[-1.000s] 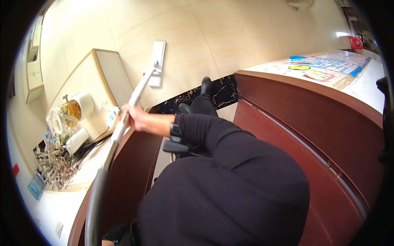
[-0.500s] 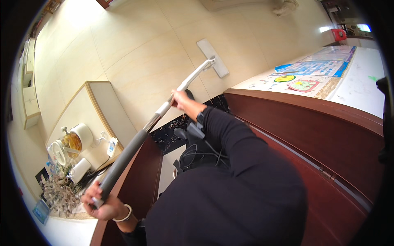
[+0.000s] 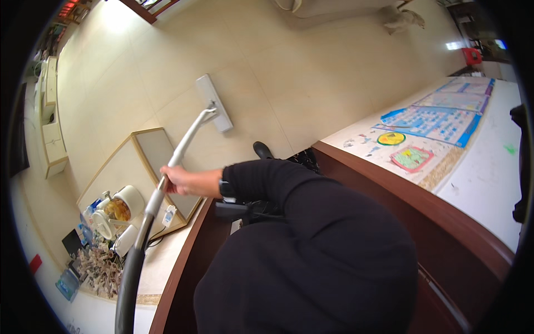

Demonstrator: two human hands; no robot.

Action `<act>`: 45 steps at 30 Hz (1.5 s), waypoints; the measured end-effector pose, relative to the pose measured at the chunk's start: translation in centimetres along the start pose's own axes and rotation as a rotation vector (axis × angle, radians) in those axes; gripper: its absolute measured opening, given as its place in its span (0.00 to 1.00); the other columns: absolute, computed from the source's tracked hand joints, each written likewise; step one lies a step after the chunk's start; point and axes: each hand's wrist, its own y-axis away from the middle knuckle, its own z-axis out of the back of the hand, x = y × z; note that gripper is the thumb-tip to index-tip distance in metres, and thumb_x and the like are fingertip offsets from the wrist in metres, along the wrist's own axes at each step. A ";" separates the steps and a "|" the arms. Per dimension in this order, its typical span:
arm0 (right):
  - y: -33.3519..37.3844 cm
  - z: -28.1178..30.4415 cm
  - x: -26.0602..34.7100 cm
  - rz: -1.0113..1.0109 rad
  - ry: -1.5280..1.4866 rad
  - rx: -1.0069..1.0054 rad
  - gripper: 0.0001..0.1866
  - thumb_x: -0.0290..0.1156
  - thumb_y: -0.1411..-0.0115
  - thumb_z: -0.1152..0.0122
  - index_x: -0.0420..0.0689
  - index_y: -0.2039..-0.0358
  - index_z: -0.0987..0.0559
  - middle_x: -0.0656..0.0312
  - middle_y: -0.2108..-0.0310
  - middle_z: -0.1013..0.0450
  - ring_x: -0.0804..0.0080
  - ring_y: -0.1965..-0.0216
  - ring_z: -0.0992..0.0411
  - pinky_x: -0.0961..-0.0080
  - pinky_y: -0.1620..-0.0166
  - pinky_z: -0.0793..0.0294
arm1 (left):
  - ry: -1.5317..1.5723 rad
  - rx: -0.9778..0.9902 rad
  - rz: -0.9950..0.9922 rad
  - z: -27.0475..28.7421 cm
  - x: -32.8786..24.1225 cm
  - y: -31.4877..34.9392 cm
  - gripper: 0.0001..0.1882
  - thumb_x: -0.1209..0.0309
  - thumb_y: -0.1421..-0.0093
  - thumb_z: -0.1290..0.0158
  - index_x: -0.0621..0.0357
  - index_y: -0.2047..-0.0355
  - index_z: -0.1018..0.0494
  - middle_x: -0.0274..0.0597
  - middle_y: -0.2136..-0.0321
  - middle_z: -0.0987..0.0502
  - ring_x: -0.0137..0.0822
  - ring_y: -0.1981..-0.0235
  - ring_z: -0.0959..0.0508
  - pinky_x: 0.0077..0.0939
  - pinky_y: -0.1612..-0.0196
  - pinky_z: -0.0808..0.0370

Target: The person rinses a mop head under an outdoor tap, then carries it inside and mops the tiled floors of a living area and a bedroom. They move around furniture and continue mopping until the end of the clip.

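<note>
My right hand (image 3: 177, 181) is wrapped around the white shaft of a flat mop (image 3: 185, 143), above where it meets a metal tube. The white, rectangular mop head (image 3: 214, 104) rests on the pale tiled floor, joined to the shaft by a swivel. Down toward the lower left runs the thick grey grip of the handle (image 3: 131, 284), leaving the picture at the bottom edge. My left hand is out of sight. A dark watch sits on my right wrist, at the end of a black sleeve.
Dark red wooden panels (image 3: 384, 167) flank me. A white surface with coloured sheets (image 3: 439, 125) lies to the right. At left, a beige cabinet (image 3: 114, 167) stands near a jar of amber contents (image 3: 118, 210) and dried decorations (image 3: 100, 273). A small light-coloured animal (image 3: 403, 21) is at the far right.
The mop head has swept left across the floor, and my right hand has moved left with the shaft. My left hand, earlier on the grip's end, has dropped out of view.
</note>
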 end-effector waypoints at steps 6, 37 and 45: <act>-9.2 0.1 8.1 0.035 -0.019 -0.091 0.12 0.34 0.49 0.49 0.44 0.67 0.38 0.60 0.77 0.35 0.67 0.77 0.29 0.66 0.69 0.25 | -0.122 0.356 -0.103 -8.1 8.9 -0.9 0.15 0.63 0.42 0.67 0.60 0.80 0.42 0.43 0.94 0.41 0.37 0.92 0.39 0.37 0.78 0.35; -39.5 -40.5 38.3 -0.305 0.225 -0.145 0.16 0.39 0.45 0.47 0.37 0.66 0.29 0.52 0.69 0.28 0.65 0.70 0.27 0.75 0.66 0.23 | 0.321 -0.019 -0.069 16.7 52.1 -48.2 0.13 0.67 0.45 0.50 0.58 0.74 0.43 0.44 0.86 0.30 0.35 0.83 0.27 0.27 0.77 0.27; -58.0 -66.3 46.7 -0.320 0.527 -0.145 0.13 0.34 0.48 0.44 0.46 0.84 0.33 0.66 0.84 0.34 0.74 0.79 0.32 0.79 0.68 0.25 | -0.070 0.241 -0.364 18.8 64.0 -69.7 0.12 0.69 0.49 0.49 0.56 0.73 0.43 0.38 0.84 0.26 0.31 0.83 0.24 0.16 0.78 0.28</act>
